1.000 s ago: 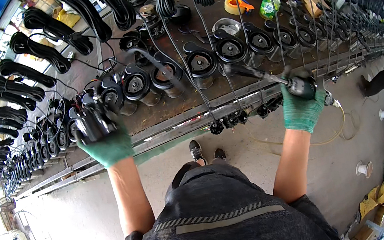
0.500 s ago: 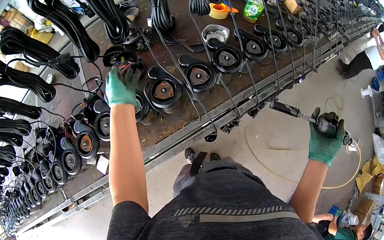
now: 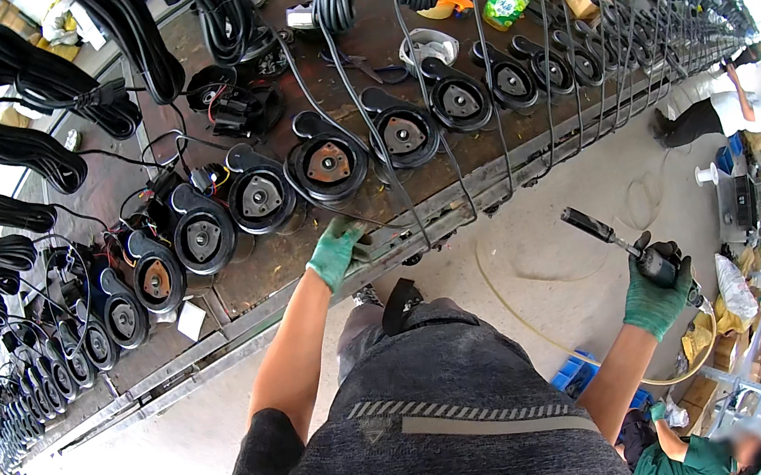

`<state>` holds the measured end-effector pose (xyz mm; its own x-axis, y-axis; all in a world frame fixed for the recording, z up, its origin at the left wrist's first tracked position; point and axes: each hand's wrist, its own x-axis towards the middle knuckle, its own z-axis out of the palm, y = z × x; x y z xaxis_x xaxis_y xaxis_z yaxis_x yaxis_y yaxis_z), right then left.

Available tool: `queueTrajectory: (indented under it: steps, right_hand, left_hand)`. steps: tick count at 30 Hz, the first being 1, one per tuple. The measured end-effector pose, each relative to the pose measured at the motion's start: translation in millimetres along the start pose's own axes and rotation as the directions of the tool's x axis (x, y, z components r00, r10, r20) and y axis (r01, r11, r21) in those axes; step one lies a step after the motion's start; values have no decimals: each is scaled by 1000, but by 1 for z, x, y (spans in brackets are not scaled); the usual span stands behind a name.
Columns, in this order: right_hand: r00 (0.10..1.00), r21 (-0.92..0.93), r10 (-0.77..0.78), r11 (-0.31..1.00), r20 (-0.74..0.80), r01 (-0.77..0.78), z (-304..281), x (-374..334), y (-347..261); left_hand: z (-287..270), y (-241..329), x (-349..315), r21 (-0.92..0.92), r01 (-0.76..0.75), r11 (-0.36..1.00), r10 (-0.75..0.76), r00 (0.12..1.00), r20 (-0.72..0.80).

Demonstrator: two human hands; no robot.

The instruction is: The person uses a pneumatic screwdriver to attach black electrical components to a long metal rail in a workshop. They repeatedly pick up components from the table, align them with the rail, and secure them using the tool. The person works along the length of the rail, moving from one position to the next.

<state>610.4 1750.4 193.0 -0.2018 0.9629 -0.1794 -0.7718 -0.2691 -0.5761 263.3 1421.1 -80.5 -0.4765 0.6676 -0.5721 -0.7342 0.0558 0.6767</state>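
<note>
My left hand, in a green glove with dark fingertips, lies at the near edge of the workbench, its fingers apart on the edge. Just beyond it stands a round black motor housing with a copper-coloured plate. A thin black cable runs close by the fingers. Away from the bench at the right, my right hand, gloved alike, is closed round a black air screwdriver with its long tip pointing up and left. A pale hose trails from the tool. Farther back on the bench lies an opened black housing with coloured wires.
Housings line the bench both ways, under hanging bundles of black cable. Scissors, a white bowl and a green packet lie behind. One person stands at right; another is at lower right by a blue crate.
My left hand has left the opened housing and come back to the bench's near edge. The right hand still holds the air screwdriver, slightly lower. The view has shifted a little.
</note>
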Motion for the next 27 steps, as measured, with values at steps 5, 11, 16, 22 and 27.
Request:
queueTrajectory:
  steps: [5,11,16,22,27]
  right_hand:
    - [999,-4,-40,999,5,40,-4,-10,-9]
    - [999,-23,-41,999,-21,40,1,-18,-14]
    - [1000,-45,-30,999,-8,30,10,-25,-9]
    - [998,-71,-44,997,-42,41,5,-22,-23]
    - [1000,-28,19,999,-14,-19,1,0,-23]
  left_hand:
    - [62,101,-64,54,-26,998,1,907,420]
    - [70,268,-8,-609,-706,361,592,678,-435]
    - [-14,276,89,-535,-645,546,315,749,-583]
    - [-33,242,108,-16,-597,802,435,603,-668]
    - [-71,297,128,431,-441,787,584,309,-751]
